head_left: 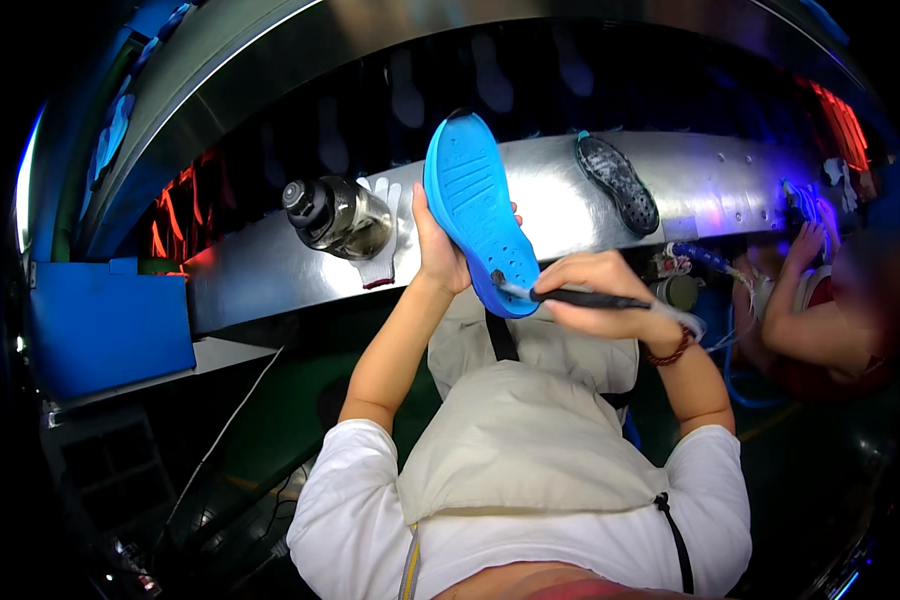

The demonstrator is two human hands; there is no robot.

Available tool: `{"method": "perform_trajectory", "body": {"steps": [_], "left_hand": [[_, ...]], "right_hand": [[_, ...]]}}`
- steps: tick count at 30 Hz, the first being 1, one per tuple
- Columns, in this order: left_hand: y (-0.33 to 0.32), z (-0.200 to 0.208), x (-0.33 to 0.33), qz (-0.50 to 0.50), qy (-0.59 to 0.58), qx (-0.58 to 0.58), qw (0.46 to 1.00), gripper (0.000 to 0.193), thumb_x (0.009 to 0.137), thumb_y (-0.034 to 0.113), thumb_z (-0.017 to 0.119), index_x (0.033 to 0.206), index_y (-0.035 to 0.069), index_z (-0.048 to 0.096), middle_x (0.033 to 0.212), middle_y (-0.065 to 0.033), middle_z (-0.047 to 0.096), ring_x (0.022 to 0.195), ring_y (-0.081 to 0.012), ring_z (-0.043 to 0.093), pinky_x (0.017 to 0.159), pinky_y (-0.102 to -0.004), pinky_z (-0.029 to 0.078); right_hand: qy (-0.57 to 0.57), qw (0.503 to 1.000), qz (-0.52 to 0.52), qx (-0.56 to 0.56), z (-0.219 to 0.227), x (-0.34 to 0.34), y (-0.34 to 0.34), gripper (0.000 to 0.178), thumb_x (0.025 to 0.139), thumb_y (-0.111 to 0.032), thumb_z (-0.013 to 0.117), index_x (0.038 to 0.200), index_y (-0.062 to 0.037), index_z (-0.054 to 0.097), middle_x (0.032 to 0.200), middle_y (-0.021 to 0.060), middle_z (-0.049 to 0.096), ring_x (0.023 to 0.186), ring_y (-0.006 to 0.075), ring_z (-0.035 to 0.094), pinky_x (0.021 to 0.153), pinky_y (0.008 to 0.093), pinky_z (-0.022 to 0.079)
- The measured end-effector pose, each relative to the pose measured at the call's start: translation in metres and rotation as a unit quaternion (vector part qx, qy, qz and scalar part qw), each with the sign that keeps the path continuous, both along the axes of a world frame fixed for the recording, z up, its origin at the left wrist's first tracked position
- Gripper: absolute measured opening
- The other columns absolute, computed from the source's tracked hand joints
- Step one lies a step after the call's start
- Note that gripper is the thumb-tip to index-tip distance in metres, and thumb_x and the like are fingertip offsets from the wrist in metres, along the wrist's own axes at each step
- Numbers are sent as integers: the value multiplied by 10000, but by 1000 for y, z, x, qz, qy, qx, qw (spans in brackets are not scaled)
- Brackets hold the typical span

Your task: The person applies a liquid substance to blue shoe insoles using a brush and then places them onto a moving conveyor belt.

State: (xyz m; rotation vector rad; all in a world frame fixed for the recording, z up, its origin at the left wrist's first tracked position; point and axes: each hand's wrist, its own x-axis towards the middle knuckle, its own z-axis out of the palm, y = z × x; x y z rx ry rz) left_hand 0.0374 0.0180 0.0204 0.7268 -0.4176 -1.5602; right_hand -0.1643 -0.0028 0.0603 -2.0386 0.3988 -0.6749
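A bright blue shoe sole (475, 190) is tilted up in front of me, with ridges toward its far end and small holes toward its near end. My left hand (440, 243) grips it by the left edge, and fingertips show at its right side. In my right hand (602, 283) is a brush (592, 298) with a black handle. Its tip meets the sole's near end, around the holes. A black and green patterned outsole (618, 183) lies on the metal counter, beyond my right hand.
On the steel counter (260, 285) a dark see-through bottle (360, 222) stands beside a white glove (378, 268). Behind runs a dark band with several faint sole shapes (407, 90). A blue box (110, 315) sits at left. At right, another person's arm (805, 245) reaches to the counter.
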Motion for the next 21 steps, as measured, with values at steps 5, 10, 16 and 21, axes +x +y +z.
{"method": "perform_trajectory", "body": {"steps": [5,10,16,21], "left_hand": [[3,14,-28,-119,134,-3,984,864,758,716,98,1192,29,392,984,-215,545,850,-328,575,761,-443,480],[-1,22,-33,-69,202,1,977,844,769,705,106,1209,44,392,1052,-187,533,932,-293,552,795,-439,463],[-3,32,-35,-20,25,-10,999,862,753,717,101,1148,25,432,961,-195,557,841,-282,571,739,-404,481],[-10,23,-30,-22,85,-133,987,993,653,814,74,1106,11,446,878,-225,560,734,-304,582,639,-386,496]], "right_hand": [[-130,962,-152,186,35,4,-20,188,713,-57,621,888,9,624,800,112,635,684,132,603,648,229,475],[-102,994,17,21,35,1,-23,189,705,-45,640,888,0,631,831,113,638,754,160,606,690,243,473],[-76,993,-32,79,26,-4,-30,188,719,-64,634,895,4,631,809,96,642,677,124,603,616,221,483],[-140,987,12,73,32,-11,-23,191,676,-53,663,861,-10,639,845,112,643,780,203,619,735,273,472]]}}
